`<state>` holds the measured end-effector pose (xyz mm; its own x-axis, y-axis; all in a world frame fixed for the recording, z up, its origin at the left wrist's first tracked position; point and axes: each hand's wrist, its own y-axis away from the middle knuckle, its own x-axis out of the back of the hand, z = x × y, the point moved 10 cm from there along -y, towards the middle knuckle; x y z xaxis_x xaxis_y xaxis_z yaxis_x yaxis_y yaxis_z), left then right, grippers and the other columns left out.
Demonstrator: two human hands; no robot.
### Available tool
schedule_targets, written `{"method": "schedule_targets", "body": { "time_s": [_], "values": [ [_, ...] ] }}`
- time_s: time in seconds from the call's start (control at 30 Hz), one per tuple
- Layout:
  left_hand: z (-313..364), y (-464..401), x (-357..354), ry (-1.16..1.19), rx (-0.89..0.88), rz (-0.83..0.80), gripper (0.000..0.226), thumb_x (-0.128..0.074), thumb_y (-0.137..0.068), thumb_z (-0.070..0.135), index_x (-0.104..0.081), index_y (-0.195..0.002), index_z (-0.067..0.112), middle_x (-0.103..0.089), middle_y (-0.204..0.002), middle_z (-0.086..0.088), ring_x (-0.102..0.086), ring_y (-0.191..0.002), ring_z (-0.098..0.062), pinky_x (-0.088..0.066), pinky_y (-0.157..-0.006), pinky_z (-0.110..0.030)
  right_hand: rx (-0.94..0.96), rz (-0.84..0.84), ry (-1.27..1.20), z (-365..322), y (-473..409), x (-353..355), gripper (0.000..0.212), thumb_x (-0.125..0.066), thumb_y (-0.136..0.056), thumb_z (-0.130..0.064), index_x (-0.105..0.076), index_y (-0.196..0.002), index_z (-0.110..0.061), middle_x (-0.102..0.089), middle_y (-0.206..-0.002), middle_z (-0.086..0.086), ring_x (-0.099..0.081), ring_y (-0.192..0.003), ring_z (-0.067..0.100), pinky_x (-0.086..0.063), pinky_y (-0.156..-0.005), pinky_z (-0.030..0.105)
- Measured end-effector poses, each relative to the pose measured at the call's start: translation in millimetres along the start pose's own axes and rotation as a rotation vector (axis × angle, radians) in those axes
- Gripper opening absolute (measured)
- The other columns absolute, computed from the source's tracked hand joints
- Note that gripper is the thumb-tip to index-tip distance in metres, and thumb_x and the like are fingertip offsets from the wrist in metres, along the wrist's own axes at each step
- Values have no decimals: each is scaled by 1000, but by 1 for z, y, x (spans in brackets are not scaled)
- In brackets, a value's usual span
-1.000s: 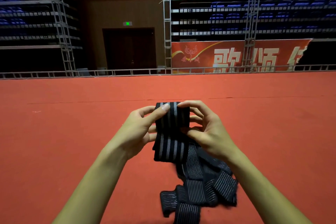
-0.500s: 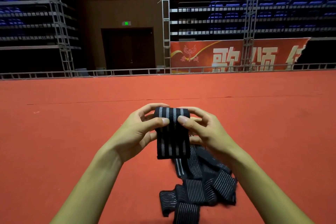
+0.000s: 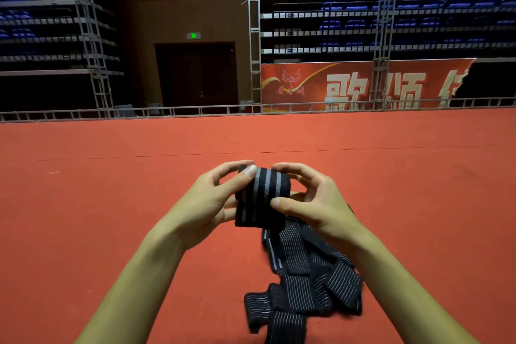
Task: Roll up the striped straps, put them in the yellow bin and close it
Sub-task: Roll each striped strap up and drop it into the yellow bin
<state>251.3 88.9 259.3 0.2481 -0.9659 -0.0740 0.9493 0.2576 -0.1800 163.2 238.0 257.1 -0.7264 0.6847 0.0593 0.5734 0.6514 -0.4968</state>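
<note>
Head view showing both hands meeting above red carpet (image 3: pixel 111 218). Left hand (image 3: pixel 206 201) curling round partly rolled striped strap (image 3: pixel 261 198), thumb pressing on top edge of roll, fingers behind. Right hand (image 3: pixel 315 204) pinching same roll from other side, thumb on front, forefinger arching over top. Loose tail of strap hanging down from roll, trailing into heap of striped straps (image 3: pixel 304 288) lying on carpet just below right wrist. Red banner (image 3: pixel 357 84) hanging beyond railing.
</note>
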Motion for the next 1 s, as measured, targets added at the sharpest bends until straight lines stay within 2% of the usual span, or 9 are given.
{"method": "schedule_targets", "body": {
  "time_s": [0.13, 0.3, 0.4, 0.47, 0.53, 0.63, 0.73, 0.83, 1.0],
  "values": [
    [-1, 2, 5, -132, 34, -16, 44, -74, -95, 37, -70, -133, 16, -80, -121, -11, -78, -111, -33, -62, -95, -59, 31, -29, 26, -1, 0, 0, 61, -83, -85, 11, -66, -137, -16, -72, -137, 5, -76, -112, 37, -62, -95, 62],
    [-2, 1, 10, -144, 19, -7, 40, -77, -95, 22, -69, -133, 12, -80, -118, -14, -77, -114, -36, -60, -103, -57, 3, -52, 21, 8, 2, -2, 79, -83, -82, 7, -57, -149, -25, -62, -149, 1, -73, -121, 32, -61, -99, 57],
    [4, 3, 7, -161, -81, -14, 39, -76, -94, 9, -70, -133, 13, -80, -122, -7, -76, -117, -28, -62, -95, -42, -66, -19, 40, 19, 2, 1, 92, -87, -81, 4, -48, -155, -34, -59, -152, 1, -77, -114, 33, -59, -99, 64],
    [10, 4, 9, -195, -176, 10, 45, -78, -91, -1, -70, -134, 13, -79, -126, -4, -76, -118, -25, -64, -93, -36, -110, -10, 20, 26, 3, 0, 87, -85, -84, 7, -49, -153, -30, -64, -146, 6, -79, -107, 37, -61, -97, 63],
    [14, 3, 11, -212, -257, 40, 55, -79, -86, -11, -67, -135, 10, -77, -130, -3, -74, -121, -24, -62, -98, -35, -151, -14, -66, 29, 4, -2, 73, -80, -90, 8, -52, -150, -23, -72, -134, 15, -79, -104, 43, -63, -95, 60],
    [18, 4, 12, -259, -328, 49, 62, -81, -82, -15, -65, -136, 11, -76, -131, -4, -73, -122, -23, -61, -97, -33, -189, -4, -192, 28, 5, -2, 56, -72, -98, 3, -53, -147, -16, -76, -126, 20, -77, -103, 49, -64, -94, 54],
    [16, 6, 6, -277, -357, 2, 61, -80, -83, -18, -64, -135, 9, -75, -129, -10, -73, -120, -27, -62, -97, -37, -212, 6, -256, 28, 5, -3, 51, -76, -100, -20, -56, -146, -13, -75, -126, 23, -76, -107, 50, -62, -96, 55],
    [18, 8, 0, -339, -421, -32, 57, -81, -83, -15, -64, -133, 5, -73, -131, -13, -69, -127, -32, -56, -110, -40, -200, 50, -282, 30, 4, -3, 63, -84, -88, -39, -63, -139, -10, -73, -131, 23, -75, -111, 49, -61, -99, 60],
    [24, 13, -5, -422, -482, -42, 54, -82, -87, -8, -64, -136, 7, -73, -134, -5, -70, -128, -22, -57, -107, -33, -53, 128, -192, 24, 4, 9, 49, -92, -83, -25, -73, -127, -11, -75, -127, 16, -77, -113, 38, -61, -98, 56]
  ]
}}
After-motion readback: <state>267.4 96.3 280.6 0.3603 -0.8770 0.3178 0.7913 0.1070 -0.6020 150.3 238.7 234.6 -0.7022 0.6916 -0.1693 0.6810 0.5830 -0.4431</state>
